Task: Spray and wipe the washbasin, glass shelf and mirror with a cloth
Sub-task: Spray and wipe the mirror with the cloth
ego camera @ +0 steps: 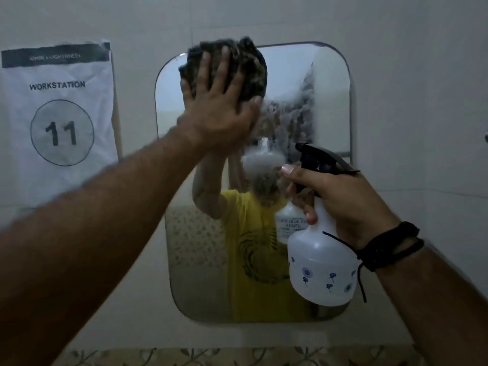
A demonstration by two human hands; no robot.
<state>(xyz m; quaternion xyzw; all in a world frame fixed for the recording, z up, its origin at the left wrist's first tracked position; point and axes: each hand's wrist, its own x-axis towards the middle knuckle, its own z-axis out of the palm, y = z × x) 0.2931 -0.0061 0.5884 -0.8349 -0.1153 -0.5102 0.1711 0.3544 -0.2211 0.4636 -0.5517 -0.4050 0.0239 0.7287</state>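
Nearest the camera, a strip of leaf-patterned tile point(211, 356) runs along the bottom edge. Just past that, on the right, the right hand point(346, 204) has its fingers wrapped around the neck of a white spray bottle point(320, 262) with little blue flowers on it and a black trigger top; the thumb sits up by the nozzle. The bottle is held upright in front of the lower right part of the mirror. There's a black cord bracelet point(390, 247) on that wrist, with a loose end dangling down.

The left arm reaches in from the lower left, up and across. The left hand point(219, 101) is flat with fingers spread wide, pressing a dark bunched-up cloth point(237, 70) against the mirror point(200, 260) at its top left corner, the cloth spilling a bit over the top edge.

Right of the cloth the glass looks foamy and streaky. Further left on the wall a paper sign point(59, 120) reads WORKSTATION 11. The washbasin and the glass shelf are out of view.
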